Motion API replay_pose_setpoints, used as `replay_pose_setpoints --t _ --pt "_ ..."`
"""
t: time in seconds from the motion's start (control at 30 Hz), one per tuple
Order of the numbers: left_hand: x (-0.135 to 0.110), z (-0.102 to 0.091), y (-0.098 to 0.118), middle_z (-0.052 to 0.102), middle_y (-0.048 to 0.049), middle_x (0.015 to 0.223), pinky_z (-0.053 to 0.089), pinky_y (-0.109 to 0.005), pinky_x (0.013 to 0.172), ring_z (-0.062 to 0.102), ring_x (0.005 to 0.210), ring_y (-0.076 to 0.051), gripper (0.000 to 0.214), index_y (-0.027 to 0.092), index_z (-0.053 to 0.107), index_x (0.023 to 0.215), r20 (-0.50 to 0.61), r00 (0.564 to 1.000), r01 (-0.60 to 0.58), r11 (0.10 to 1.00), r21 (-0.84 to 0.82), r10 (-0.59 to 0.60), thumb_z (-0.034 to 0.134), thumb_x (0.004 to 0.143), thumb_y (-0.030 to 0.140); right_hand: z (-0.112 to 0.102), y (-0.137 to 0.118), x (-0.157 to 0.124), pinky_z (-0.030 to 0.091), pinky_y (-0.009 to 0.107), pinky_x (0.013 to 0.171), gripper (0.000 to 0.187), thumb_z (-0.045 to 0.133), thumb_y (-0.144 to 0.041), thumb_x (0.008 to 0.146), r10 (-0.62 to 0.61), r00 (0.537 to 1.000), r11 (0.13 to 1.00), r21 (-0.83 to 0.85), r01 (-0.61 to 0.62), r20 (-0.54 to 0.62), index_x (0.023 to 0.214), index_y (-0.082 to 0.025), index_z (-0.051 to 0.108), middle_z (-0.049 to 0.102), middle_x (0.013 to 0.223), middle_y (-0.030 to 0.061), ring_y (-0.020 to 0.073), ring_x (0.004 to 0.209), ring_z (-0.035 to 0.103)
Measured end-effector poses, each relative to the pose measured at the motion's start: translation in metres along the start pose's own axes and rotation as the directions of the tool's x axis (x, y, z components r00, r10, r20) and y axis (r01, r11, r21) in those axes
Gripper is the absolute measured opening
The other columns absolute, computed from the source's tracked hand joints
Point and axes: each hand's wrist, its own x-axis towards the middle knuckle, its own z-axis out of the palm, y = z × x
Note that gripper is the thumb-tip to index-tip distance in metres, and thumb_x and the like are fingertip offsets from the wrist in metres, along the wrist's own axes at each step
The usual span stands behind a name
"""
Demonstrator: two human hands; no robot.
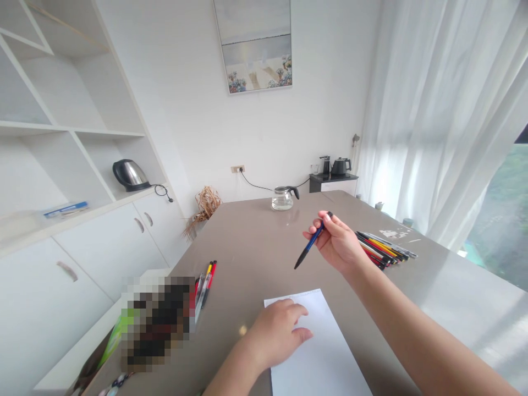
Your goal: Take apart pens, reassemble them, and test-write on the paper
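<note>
A blue pen (314, 242) with black ends is gripped in my right hand (336, 239), raised over the table with its dark tip slanting down to the left. Below it lies a white sheet or pad of paper (319, 357). My left hand (280, 330) rests over the paper's left side, thumb and fingers apart, holding nothing. Beyond my right wrist, a pile of pens (383, 250) in black, red, yellow and white lies on the table, partly hidden by the wrist. A smaller group of pens (208, 283) lies to the left.
The brown table (247, 242) carries a glass pot (282, 199) with a black handle at its far end. Blurred pixels cover something at the left edge. White shelves with a kettle (131, 175) stand left; a curtain (421, 110) hangs right. Paper scraps (395, 234) lie beyond the pen pile.
</note>
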Motion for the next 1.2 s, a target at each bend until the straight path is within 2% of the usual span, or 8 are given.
replay_pose_setpoints --t 0.13,0.2,0.3,0.57,0.83,1.0,1.1,1.2 --pt "-0.001 0.000 0.001 0.056 -0.0018 0.093 0.039 -0.026 0.074 0.051 0.084 -0.017 0.032 0.026 0.054 0.102 0.039 0.999 0.003 0.999 0.050 -0.004 0.049 0.073 0.039 -0.004 -0.010 0.002 0.036 0.020 0.041 0.018 0.044 -0.037 0.078 0.024 0.997 0.996 0.090 -0.017 -0.075 0.081 -0.020 0.050 0.040 0.054 -0.0058 0.0051 0.039 0.037" --pt "0.000 0.001 0.001 0.055 -0.0025 0.097 0.039 -0.027 0.076 0.051 0.087 -0.018 0.033 0.025 0.054 0.103 0.047 0.999 -0.003 0.998 0.056 0.001 0.048 0.074 0.039 -0.007 -0.014 0.002 0.028 0.019 0.035 0.026 0.040 -0.044 0.077 0.060 0.993 0.991 0.128 -0.046 -0.102 0.078 -0.019 0.050 0.033 0.049 -0.0071 0.0048 0.035 0.028" --pt "-0.001 0.002 0.000 0.054 -0.0032 0.101 0.039 -0.027 0.078 0.050 0.090 -0.019 0.035 0.025 0.053 0.105 0.056 0.998 -0.008 0.998 0.057 0.005 0.048 0.074 0.040 -0.011 -0.019 0.001 0.021 0.019 0.031 0.024 0.038 -0.041 0.076 0.105 0.984 0.979 0.189 -0.077 -0.144 0.075 -0.019 0.048 0.027 0.047 -0.0081 0.0048 0.032 0.021" --pt "0.000 0.003 -0.003 0.052 -0.0020 0.094 0.040 -0.027 0.076 0.050 0.086 -0.018 0.034 0.026 0.055 0.101 0.100 0.994 -0.051 0.990 0.131 0.039 0.048 0.073 0.044 -0.010 -0.023 0.001 0.017 0.019 0.030 0.006 0.037 -0.023 0.068 0.190 0.970 0.936 0.325 -0.134 -0.150 0.065 -0.018 0.039 0.027 0.050 -0.0073 0.0043 0.033 0.019" --pt "-0.005 -0.001 0.006 0.050 -0.0033 0.095 0.038 -0.030 0.079 0.048 0.089 -0.020 0.045 0.026 0.054 0.103 0.129 0.991 -0.048 0.982 0.184 0.024 0.055 0.065 0.051 -0.014 -0.027 0.001 0.022 0.019 0.030 0.017 0.034 -0.033 0.073 0.177 0.971 0.921 0.376 -0.106 -0.159 0.069 -0.018 0.042 0.030 0.051 -0.0064 0.0048 0.033 0.024" --pt "-0.017 0.004 0.018 0.050 -0.0081 0.100 0.036 -0.044 0.082 0.042 0.099 -0.031 0.061 0.024 0.054 0.102 0.189 0.982 -0.062 0.969 0.239 0.016 0.062 0.051 0.056 -0.014 -0.030 0.000 0.023 0.019 0.031 0.015 0.034 -0.029 0.073 0.150 0.974 0.938 0.337 -0.085 -0.169 0.069 -0.018 0.043 0.033 0.050 -0.0056 0.0045 0.033 0.027" --pt "-0.023 0.018 0.013 0.036 -0.0147 0.124 0.024 -0.059 0.085 0.019 0.115 -0.046 0.087 0.025 0.038 0.121 0.234 0.970 -0.001 0.958 0.287 -0.070 0.068 0.043 0.053 -0.015 -0.030 0.001 0.021 0.019 0.030 0.009 0.036 -0.024 0.071 0.138 0.977 0.949 0.305 -0.083 -0.164 0.066 -0.018 0.041 0.031 0.048 -0.0063 0.0047 0.033 0.026" --pt "-0.023 0.032 0.007 0.022 -0.0156 0.134 0.021 -0.063 0.084 0.011 0.117 -0.049 0.097 0.026 0.027 0.127 0.282 0.954 0.021 0.961 0.277 -0.102 0.069 0.044 0.050 -0.016 -0.026 0.002 0.019 0.019 0.030 0.006 0.037 -0.021 0.069 0.137 0.979 0.953 0.291 -0.088 -0.153 0.063 -0.019 0.039 0.028 0.047 -0.0070 0.0050 0.032 0.025"
